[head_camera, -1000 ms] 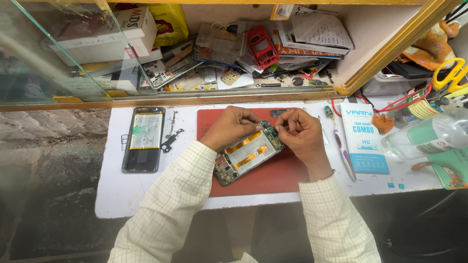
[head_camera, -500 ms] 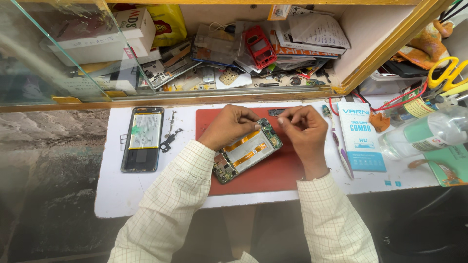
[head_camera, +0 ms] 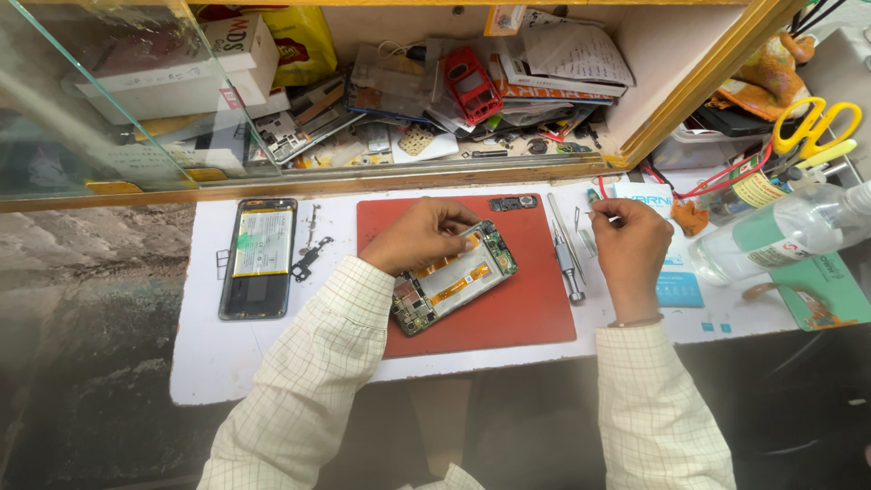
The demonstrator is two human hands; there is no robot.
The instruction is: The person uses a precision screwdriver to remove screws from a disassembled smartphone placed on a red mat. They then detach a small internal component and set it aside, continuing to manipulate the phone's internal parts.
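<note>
I am working on the opened phone, which is lying tilted on the red mat in the middle of the white board, its circuit boards and orange ribbon cables facing up. My left hand is resting on the far end of the phone, fingers curled together and pressing on that top edge to steady it; I cannot tell whether anything small is pinched under them. My right hand is off the mat to the right, just beside the screwdriver lying along the mat's right edge, and its thumb and forefinger are closing together on something thin and silvery, probably tweezers or a tiny part, too small to name for sure. I judge this to be the step of dealing with a small fitting at the phone's top end, with the hand fetching or setting down what it needs. The next move, as I see it, is calling for a steady pinch and a careful path to the board, without brushing the orange cables. To the far left, the other phone body with its battery is lying well apart, with loose dark parts beside it.
</note>
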